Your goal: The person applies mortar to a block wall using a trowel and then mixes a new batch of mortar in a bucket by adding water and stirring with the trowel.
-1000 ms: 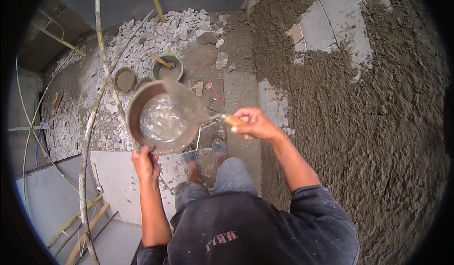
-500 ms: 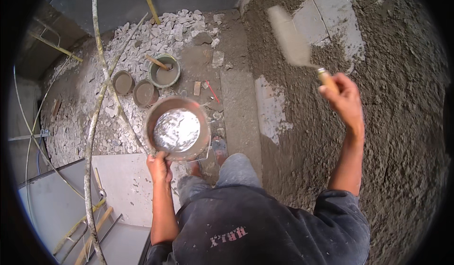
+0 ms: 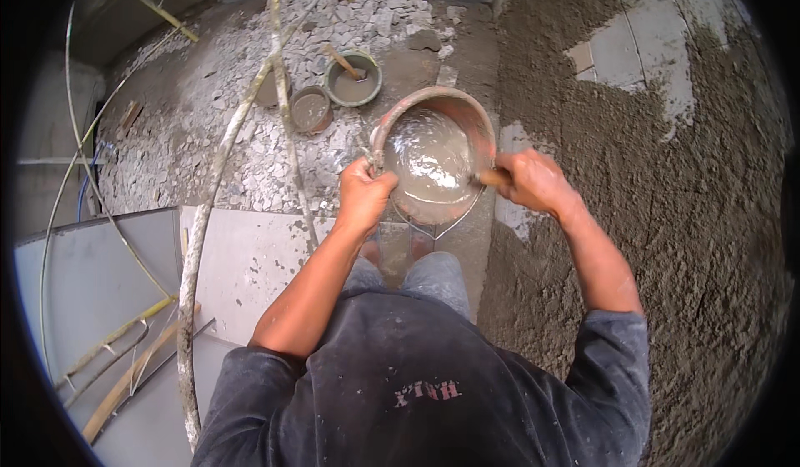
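My left hand (image 3: 365,196) grips the near-left rim of a reddish-brown bucket (image 3: 481,124) that holds watery grey slurry. The bucket is held up in front of my legs, its wire handle hanging on the near side. My right hand (image 3: 537,182) is closed round the wooden handle of a trowel (image 3: 492,179) at the bucket's right rim. The trowel's blade cannot be made out; it points into the bucket. To the right rises a wall (image 3: 658,234) coated in rough grey mortar, with smooth bare panels (image 3: 621,46) showing near its far end.
Beyond the bucket stand a green bucket (image 3: 377,92) with a wooden-handled tool in it and a small brown bucket (image 3: 311,127) of grey mix. Broken rubble (image 3: 392,17) covers the far floor. Spattered scaffold poles (image 3: 204,238) cross the left side, above pale boards (image 3: 229,271).
My right hand has brought the trowel down from the wall to the bucket. My left hand has moved the bucket to the right, toward it. My view has shifted left.
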`<action>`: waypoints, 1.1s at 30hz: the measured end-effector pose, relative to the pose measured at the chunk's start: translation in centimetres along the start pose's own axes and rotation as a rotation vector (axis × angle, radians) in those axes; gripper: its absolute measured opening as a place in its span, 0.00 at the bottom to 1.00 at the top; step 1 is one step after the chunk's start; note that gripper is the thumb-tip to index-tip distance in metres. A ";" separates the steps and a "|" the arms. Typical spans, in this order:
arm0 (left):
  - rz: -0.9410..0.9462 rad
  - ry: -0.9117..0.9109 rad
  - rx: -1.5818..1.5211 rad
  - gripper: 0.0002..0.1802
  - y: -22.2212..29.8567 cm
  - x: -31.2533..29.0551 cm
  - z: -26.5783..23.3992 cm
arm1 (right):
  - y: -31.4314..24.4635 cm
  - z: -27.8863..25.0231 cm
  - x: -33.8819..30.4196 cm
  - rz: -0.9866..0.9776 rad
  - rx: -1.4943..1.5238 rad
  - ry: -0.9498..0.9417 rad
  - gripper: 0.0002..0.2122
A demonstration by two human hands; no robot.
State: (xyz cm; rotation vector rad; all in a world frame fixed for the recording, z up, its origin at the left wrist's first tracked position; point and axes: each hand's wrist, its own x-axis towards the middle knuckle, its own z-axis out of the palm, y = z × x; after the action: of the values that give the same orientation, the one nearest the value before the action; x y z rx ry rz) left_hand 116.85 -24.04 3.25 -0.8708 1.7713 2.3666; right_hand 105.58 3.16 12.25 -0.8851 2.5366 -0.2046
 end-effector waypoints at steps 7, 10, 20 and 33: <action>-0.083 0.033 -0.106 0.08 1.2 -1.1 -4.2 | -5.0 6.3 -4.5 0.214 0.586 0.185 0.12; -0.059 0.171 -0.132 0.12 1.2 -1.4 -4.9 | -6.6 4.4 -5.7 0.223 0.604 0.282 0.13; 0.037 0.277 -0.218 0.13 2.1 -4.1 -6.1 | 2.8 -0.1 -8.2 0.122 1.402 0.171 0.13; -0.067 0.145 -0.129 0.09 0.3 -3.5 -1.7 | 1.7 -16.7 -30.3 0.726 0.559 0.791 0.09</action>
State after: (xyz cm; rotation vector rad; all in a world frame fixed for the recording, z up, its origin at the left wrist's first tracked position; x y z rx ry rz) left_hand 120.39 -24.70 4.86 -1.1271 1.6222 2.4539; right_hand 118.20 23.22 37.53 0.4400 3.0080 -1.1213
